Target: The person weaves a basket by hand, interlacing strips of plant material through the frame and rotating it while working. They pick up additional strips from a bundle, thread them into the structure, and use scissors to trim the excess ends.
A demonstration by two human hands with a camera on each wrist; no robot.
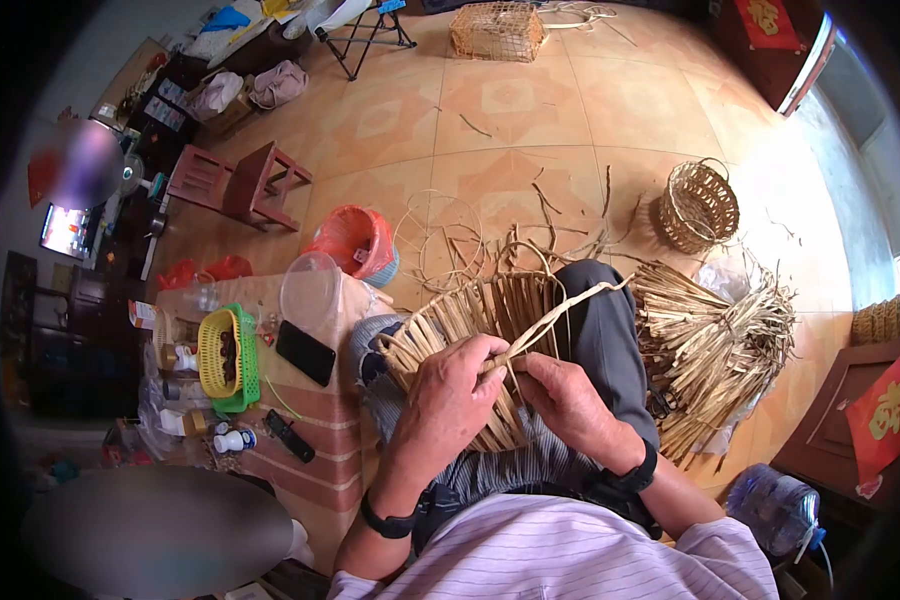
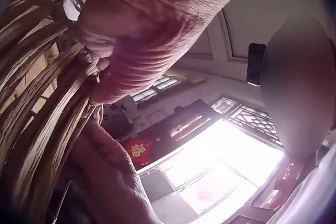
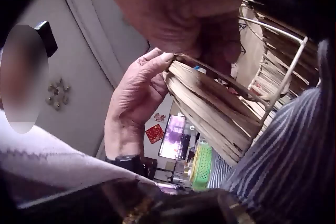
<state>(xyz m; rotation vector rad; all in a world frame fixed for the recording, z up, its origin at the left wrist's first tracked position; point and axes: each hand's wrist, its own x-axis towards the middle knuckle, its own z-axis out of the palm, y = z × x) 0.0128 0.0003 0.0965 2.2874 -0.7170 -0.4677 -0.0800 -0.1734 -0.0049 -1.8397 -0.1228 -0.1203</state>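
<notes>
On the person's lap rests a half-woven basket, its thin rod frame wrapped with flat, dried plant strips. The left hand grips the basket's near rim, thumb and fingers on the strips there. Close beside it, the right hand pinches a strip at the same rim, fingertips almost meeting the left hand's. A long twisted strip sticks out from between the hands toward the right knee. In the right wrist view, the right fingers hide part of the rim.
Right of the legs lies a large bundle of dried strips, with a small woven basket beyond. Loose strips litter the floor. At left, a cloth-covered table holds a phone and a yellow basket. A lined bin stands behind.
</notes>
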